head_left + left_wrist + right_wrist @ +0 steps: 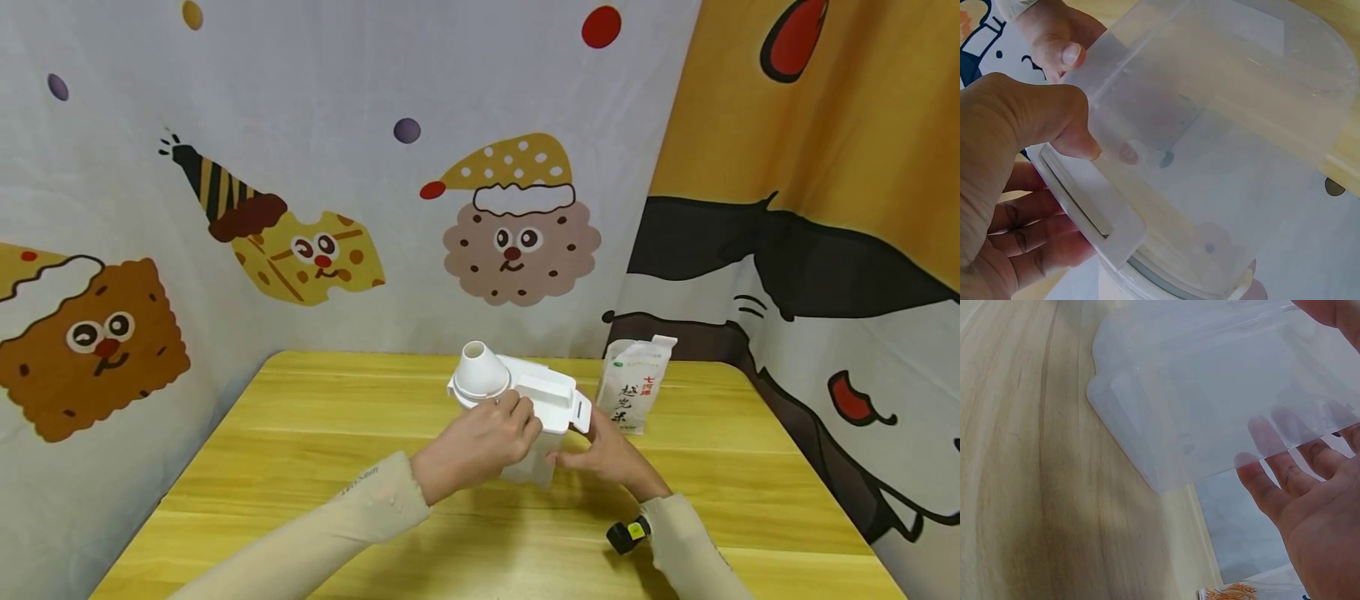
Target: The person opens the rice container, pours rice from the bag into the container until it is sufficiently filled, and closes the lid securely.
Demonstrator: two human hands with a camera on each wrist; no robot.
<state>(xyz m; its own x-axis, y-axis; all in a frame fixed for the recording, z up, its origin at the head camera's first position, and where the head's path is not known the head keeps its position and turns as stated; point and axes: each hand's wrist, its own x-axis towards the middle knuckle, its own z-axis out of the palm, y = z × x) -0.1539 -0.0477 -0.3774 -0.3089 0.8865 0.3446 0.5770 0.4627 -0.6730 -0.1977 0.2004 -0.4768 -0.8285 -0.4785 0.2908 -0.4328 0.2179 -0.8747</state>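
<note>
A clear plastic storage container with a white lid is tilted over the table between both hands. The lid bears a white cone-shaped spout cap and a raised handle. My left hand pinches the lid's edge at a white side latch, thumb on the body side and fingers on the lid side. My right hand holds the container's opposite side, with fingertips visible through the clear wall. In the wrist views the container looks empty.
A white rice bag with Chinese characters stands at the back right, just beyond the right hand. The wooden table ends against a cartoon-printed curtain. A black device is on the right wrist.
</note>
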